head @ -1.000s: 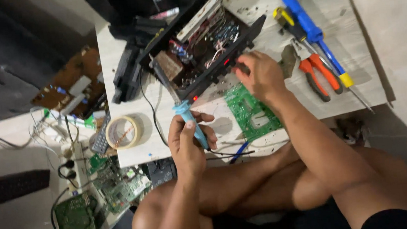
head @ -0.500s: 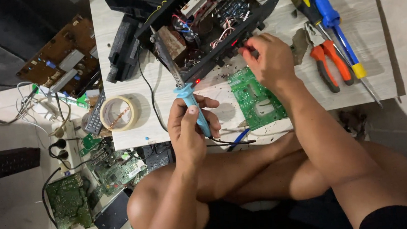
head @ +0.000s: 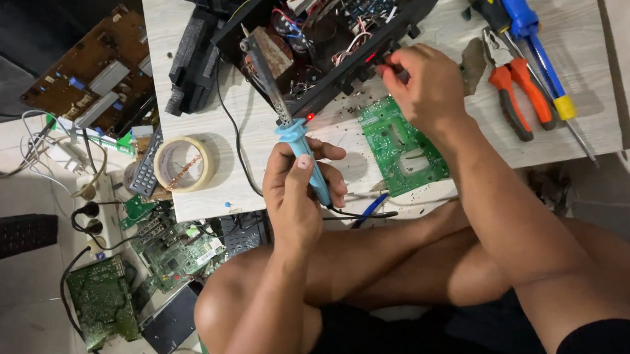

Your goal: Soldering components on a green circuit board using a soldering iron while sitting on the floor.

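Since the earlier pictures the view has drawn closer and slid down the table, so the amplifier (head: 318, 40) now sits at the top edge, while both hands keep nearly the same hold as before. That opened black amplifier, its wiring and boards exposed, lies tilted on the pale wooden table (head: 253, 160). Below its front edge, the left hand (head: 297, 194) is clenched around the blue handle of a soldering iron (head: 287, 119), thumb on top, and the metal shaft points up toward the amplifier's left inner corner; whether the tip touches anything there cannot be told. At the amplifier's front panel the right hand (head: 429, 87) pinches something small near the knobs, fingers curled; what it grips is hidden by the fingers. Just below the amplifier, between the two hands, a green circuit board (head: 399, 143) lies flat on the table. Left of the amplifier's lower corner lies a roll of tape (head: 185, 163). To the amplifier's right lie orange-handled pliers (head: 516, 91) and a blue screwdriver (head: 526, 26), side by side. Further left of the amplifier, off the table on the floor, more boards (head: 93, 75) and cables are scattered.
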